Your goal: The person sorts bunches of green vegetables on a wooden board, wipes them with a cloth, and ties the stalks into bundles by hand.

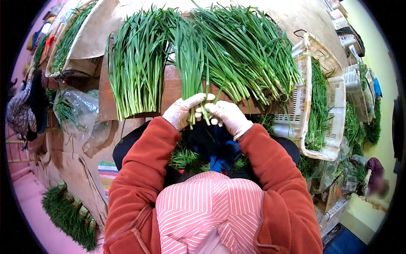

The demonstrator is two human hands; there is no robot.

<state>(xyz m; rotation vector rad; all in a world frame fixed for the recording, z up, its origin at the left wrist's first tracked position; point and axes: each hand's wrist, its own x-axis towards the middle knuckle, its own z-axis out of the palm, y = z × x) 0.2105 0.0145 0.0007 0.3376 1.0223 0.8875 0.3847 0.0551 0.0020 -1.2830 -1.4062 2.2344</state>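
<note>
Both of my hands wear whitish gloves and meet at the front edge of a brown wooden board [107, 95]. My left hand [182, 111] is closed round the stem ends of a small bunch of green leafy stalks [189, 72], whose leaves stretch away over the board. My right hand [227, 117] pinches a few pale stems beside it, fingers bent. To the left on the board lies a neat pile of stalks [137, 72], pale ends toward me. A larger, slanting pile [249, 55] covers the right side.
A white plastic crate [338, 114] holding stalks stands at the right, with more crates behind it. Clear plastic bags [80, 112] lie at the left. Tied green bundles [69, 216] rest on the floor at lower left. A person [374, 182] is at far right.
</note>
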